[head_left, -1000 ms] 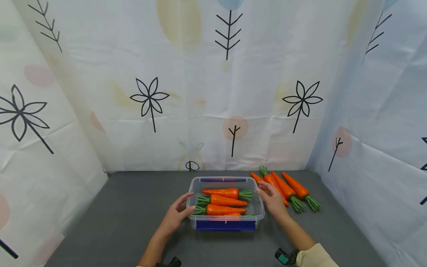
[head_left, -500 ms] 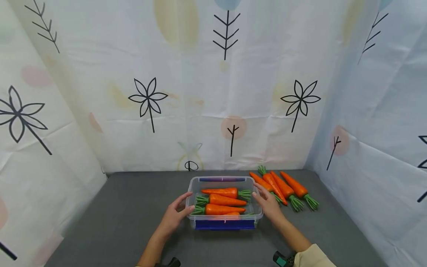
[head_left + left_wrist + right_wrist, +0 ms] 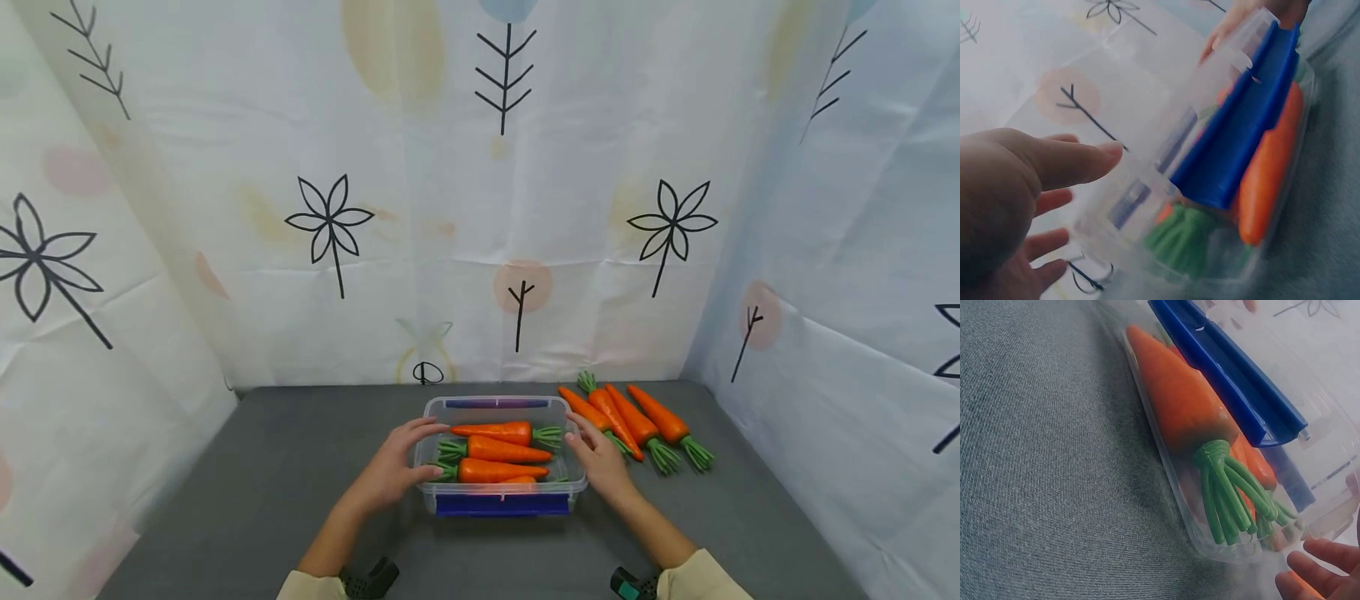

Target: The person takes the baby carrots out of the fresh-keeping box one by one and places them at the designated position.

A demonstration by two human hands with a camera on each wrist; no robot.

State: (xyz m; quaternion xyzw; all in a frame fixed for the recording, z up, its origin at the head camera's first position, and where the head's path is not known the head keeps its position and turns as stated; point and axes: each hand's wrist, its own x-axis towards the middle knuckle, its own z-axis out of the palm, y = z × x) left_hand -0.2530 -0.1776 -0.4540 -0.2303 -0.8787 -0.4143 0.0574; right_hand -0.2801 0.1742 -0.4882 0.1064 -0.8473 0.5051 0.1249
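A clear plastic box [image 3: 501,498] with blue clip flaps, lidless, stands in the middle of the table. Several orange carrots [image 3: 510,450] with green tops lie in it; another carrot [image 3: 1179,394] shows through its front wall in the right wrist view. My left hand [image 3: 393,471] is at the box's left rim, thumb and fingers spread and holding nothing; its fingertips reach over the rim. At the right wall is my right hand [image 3: 603,467], its fingers extended along the rim; whether they touch the plastic is hard to tell.
Several loose carrots [image 3: 637,417] lie side by side behind and right of the box. A patterned white cloth [image 3: 420,250] hangs behind and on both sides of the grey table [image 3: 300,483]. Each wrist wears a dark camera band [image 3: 633,583].
My left hand has lifted from the box's outer left side, its fingers now farther over the rim. The right hand has slid slightly closer to the right wall. The carrots lie as before.
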